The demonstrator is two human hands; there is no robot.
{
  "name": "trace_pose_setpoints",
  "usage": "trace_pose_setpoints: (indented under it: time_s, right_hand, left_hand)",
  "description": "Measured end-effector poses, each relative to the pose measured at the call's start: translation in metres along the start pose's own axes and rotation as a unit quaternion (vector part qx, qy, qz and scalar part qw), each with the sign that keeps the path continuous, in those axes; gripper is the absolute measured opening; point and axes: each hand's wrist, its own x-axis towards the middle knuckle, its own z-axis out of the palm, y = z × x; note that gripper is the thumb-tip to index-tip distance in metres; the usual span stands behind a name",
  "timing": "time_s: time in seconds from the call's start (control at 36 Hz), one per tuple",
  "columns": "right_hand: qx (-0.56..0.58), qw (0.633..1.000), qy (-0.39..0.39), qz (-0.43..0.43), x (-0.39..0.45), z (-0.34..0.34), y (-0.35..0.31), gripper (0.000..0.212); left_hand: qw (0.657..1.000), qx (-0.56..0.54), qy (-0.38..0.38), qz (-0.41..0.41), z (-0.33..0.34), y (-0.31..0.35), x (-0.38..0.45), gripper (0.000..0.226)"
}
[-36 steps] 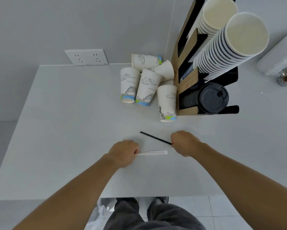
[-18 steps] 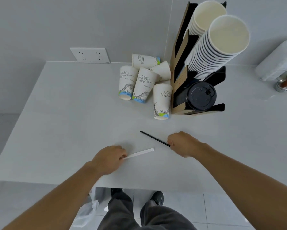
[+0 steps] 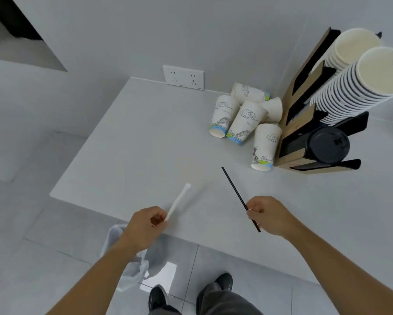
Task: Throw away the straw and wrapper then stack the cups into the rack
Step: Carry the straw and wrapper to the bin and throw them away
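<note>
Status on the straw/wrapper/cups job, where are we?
Done: nothing binned or racked yet. In hand: left hand grips the white wrapper, right hand grips the black straw, both lifted off the table. The lined bin sits on the floor below the left forearm. Left: drop both in, then stack the loose printed cups into the rack.

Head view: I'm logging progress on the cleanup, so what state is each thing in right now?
Straw: pinched in right hand, off the table.
Wrapper: held by left hand, off the table.
Loose cups: unstacked, some upside down, some toppled.
Rack: standing, holding cup stacks and lids.
Bin bag: open on the floor.
</note>
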Motion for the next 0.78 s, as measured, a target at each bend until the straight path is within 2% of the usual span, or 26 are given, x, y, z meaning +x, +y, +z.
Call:
trace_pose_setpoints:
  time_s: [0.11, 0.31, 0.47, 0.78]
  right_hand:
    - [0.043, 0.999, 0.012, 0.011, -0.008, 0.02, -0.02, 0.009]
    - [0.072, 0.997, 0.025, 0.009, -0.026, 0.079, -0.073, 0.008]
    - [0.042, 0.999, 0.015, -0.009, -0.041, 0.141, -0.124, 0.008]
    - [-0.043, 0.997, -0.057, -0.029, -0.061, 0.236, -0.189, 0.009]
  left_hand:
    - [0.997, -0.058, 0.016, -0.042, -0.019, -0.033, -0.023, 0.014]
    - [0.994, -0.076, 0.045, -0.058, -0.067, -0.116, -0.066, 0.024]
    - [0.987, -0.111, 0.077, -0.09, -0.104, -0.183, -0.107, 0.011]
    - [0.95, -0.233, 0.125, -0.169, -0.129, -0.277, -0.166, 0.01]
